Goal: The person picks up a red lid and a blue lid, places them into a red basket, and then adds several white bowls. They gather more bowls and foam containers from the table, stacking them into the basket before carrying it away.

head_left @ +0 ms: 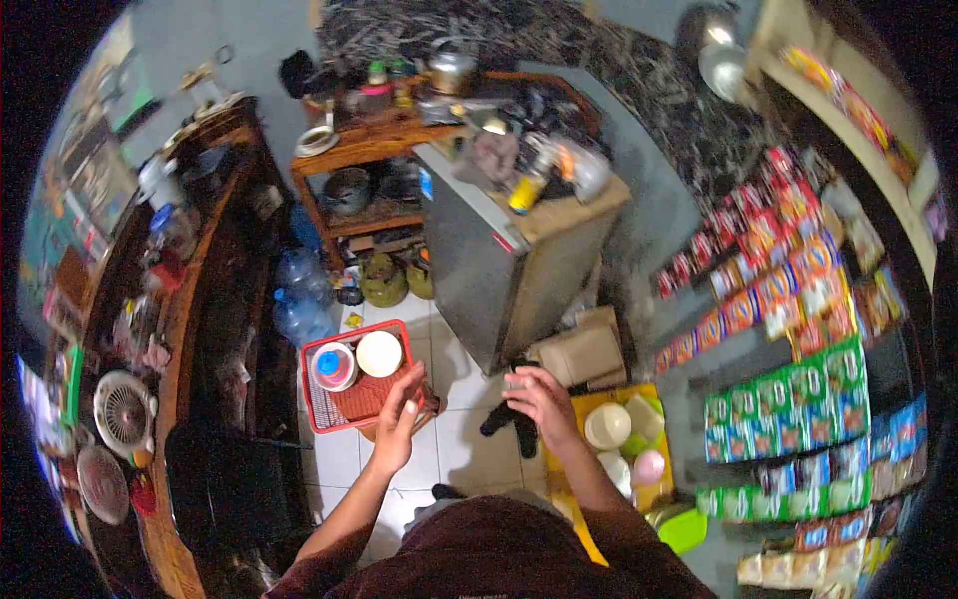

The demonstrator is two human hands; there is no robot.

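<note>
Both of my hands are raised in front of my body, apart from each other, with nothing in them. My left hand (pixel 397 419) has its fingers stretched out and is nearest to a red basket (pixel 312 401). In that basket stand a white bowl (pixel 379 354) and a white container with a blue and pink item (pixel 332 366). My right hand (pixel 544 401) has its fingers apart and slightly bent. It is close to a yellow tray (pixel 654 481) that holds a cream bowl (pixel 608 426), a pink bowl (pixel 649 467) and other dishes.
A grey refrigerator (pixel 474 265) with bags on top stands ahead, a cardboard box (pixel 579 349) beside it. Behind are a wooden table (pixel 384 140) and green gas cylinders (pixel 382 281). Hanging sachets (pixel 788 399) line the right; a wooden shelf (pixel 195 329) runs along the left.
</note>
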